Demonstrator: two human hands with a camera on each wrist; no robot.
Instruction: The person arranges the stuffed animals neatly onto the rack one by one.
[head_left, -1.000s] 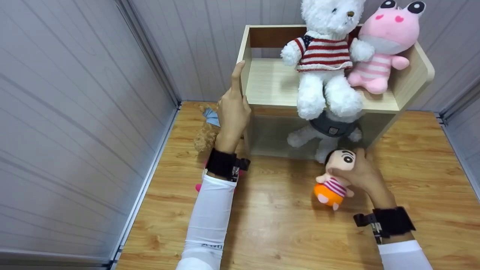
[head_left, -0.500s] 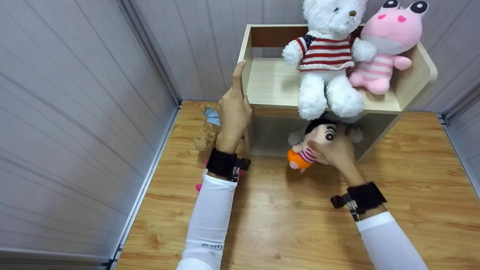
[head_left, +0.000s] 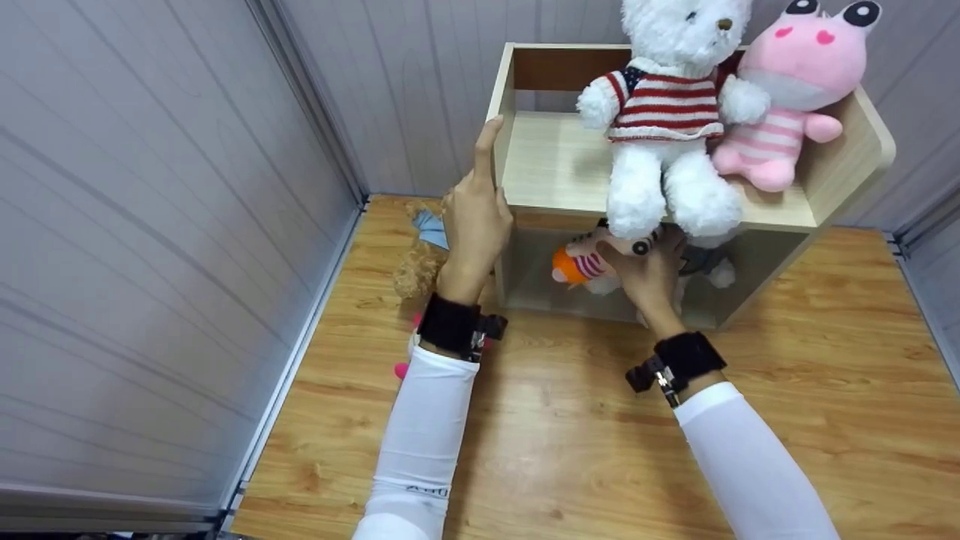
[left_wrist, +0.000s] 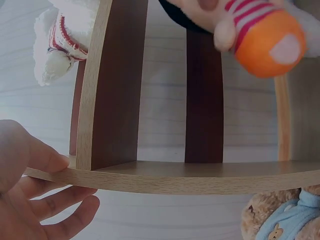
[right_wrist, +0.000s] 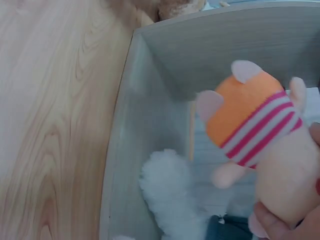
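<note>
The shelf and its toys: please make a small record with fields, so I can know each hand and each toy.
left hand: holds the left side panel of the shelf
right hand: grips a small doll by its head, at the lower compartment
upper level: white bear in striped sweater, pink plush beside it
lower compartment: second white plush, partly hidden
floor, left of shelf: brown plush in blue clothing; pink thing, mostly hidden by the left arm

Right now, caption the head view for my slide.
Left hand gripping a pale wooden shelf, right hand holding a striped plush doll in orange shorts.
</note>
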